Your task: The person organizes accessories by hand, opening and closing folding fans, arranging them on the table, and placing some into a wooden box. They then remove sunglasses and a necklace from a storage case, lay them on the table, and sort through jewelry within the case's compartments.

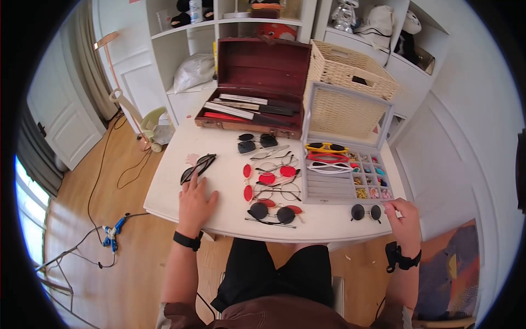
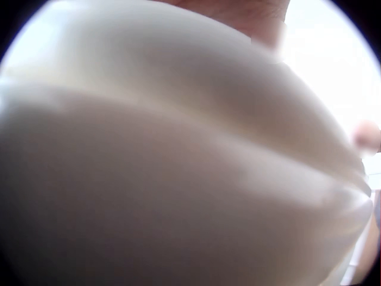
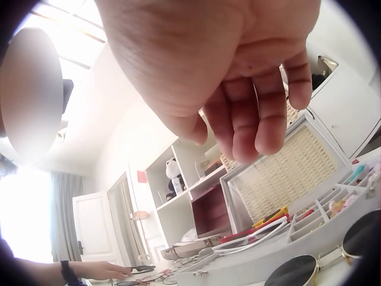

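In the head view my left hand (image 1: 195, 205) rests its fingertips at the dark-framed sunglasses (image 1: 189, 174) on the table's left part, fingers extended. The left wrist view shows mostly a blurred white surface (image 2: 178, 179), with part of a hand (image 2: 250, 18) at its top. My right hand (image 1: 404, 219) is beside the round dark sunglasses (image 1: 366, 213) at the front right. In the right wrist view its fingers (image 3: 244, 137) hang loosely curled with nothing held, above those dark lenses (image 3: 292, 273).
Several glasses with red, clear and dark lenses (image 1: 267, 178) lie mid-table. Behind them stands an open red case (image 1: 263, 66) holding fans. A grey compartment box (image 1: 329, 189), lid raised, holds yellow, red and white glasses and small trinkets. A wicker basket (image 1: 350, 63) stands behind.
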Demonstrator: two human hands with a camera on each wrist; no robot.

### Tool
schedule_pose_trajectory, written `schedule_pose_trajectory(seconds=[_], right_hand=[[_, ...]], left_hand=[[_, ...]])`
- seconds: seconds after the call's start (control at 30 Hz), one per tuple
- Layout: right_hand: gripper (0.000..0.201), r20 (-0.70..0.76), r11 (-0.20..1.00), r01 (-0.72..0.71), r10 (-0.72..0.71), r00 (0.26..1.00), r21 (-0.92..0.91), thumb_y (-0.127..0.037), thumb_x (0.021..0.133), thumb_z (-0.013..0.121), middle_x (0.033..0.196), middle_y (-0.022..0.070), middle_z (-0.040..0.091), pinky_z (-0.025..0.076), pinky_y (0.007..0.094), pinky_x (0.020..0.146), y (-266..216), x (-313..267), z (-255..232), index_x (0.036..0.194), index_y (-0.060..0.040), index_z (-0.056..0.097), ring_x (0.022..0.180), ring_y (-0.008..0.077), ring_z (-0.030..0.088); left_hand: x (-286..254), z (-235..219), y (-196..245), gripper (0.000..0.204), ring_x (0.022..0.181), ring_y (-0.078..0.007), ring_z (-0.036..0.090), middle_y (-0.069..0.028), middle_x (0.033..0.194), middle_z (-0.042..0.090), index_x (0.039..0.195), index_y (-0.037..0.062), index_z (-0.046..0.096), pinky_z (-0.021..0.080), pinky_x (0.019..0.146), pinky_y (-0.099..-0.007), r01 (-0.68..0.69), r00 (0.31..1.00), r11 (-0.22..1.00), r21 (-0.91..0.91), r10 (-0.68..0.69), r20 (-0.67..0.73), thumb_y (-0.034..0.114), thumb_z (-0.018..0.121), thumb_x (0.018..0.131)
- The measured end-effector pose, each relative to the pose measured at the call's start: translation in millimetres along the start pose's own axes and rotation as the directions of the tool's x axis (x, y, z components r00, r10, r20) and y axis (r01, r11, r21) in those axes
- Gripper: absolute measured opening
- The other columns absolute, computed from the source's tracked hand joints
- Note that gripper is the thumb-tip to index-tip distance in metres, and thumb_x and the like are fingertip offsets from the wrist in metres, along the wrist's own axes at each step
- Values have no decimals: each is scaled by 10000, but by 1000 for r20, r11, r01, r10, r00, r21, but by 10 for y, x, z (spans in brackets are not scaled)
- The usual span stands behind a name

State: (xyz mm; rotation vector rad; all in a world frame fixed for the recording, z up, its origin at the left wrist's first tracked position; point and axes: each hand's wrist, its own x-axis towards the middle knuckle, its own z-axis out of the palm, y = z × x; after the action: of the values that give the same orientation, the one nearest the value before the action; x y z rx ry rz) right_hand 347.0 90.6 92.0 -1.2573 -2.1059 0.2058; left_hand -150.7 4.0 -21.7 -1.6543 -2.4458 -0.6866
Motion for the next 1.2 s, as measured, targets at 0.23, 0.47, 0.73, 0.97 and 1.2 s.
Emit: schedule_pose_trajectory(seconds=[0.23,0.47,0.73,0.97,1.2], right_hand=[[101,0,999,-13,13,1000,30,-122,892,697,805,115,691,456,375,722,44,-275,83,895,-25,726,741,291,602],[103,-2,996,13,-13,1000,89,-124,897,698,777,105,677,455,373,708,-13,-319,179,881,-25,721,727,287,596],[88,7,991,16,-17,1000,131,-113,889,705,762,96,672,457,368,693,-40,-339,278,880,-27,721,707,281,591],[81,25,989,18,-22,999,148,-102,872,709,760,98,669,460,373,697,-92,-338,272,874,-22,720,716,285,591],[63,-70,962,202,-193,979,182,-92,854,725,793,84,685,465,375,729,-422,-190,308,875,-33,718,763,273,631]], left_hand=[[-39,-84,45,429,1229,-333,536,-99,1368,588,1222,46,640,453,990,-495,-30,999,999,15,30,-40,266,693,857],[-111,-104,-31,358,1174,-316,558,-86,1244,609,1209,58,647,473,926,-471,-75,993,997,13,75,-95,192,676,879],[-88,-160,-43,254,1047,-273,592,-57,1114,624,1137,85,685,477,853,-434,-105,987,987,124,119,-109,122,666,887],[-1,-162,-68,149,1008,-257,595,-36,1054,623,1016,113,686,464,829,-422,-134,981,984,118,148,-125,102,688,868],[-65,-347,139,139,946,-253,605,-26,1022,645,1007,106,677,447,805,-404,-224,941,973,48,229,-250,90,691,870]])
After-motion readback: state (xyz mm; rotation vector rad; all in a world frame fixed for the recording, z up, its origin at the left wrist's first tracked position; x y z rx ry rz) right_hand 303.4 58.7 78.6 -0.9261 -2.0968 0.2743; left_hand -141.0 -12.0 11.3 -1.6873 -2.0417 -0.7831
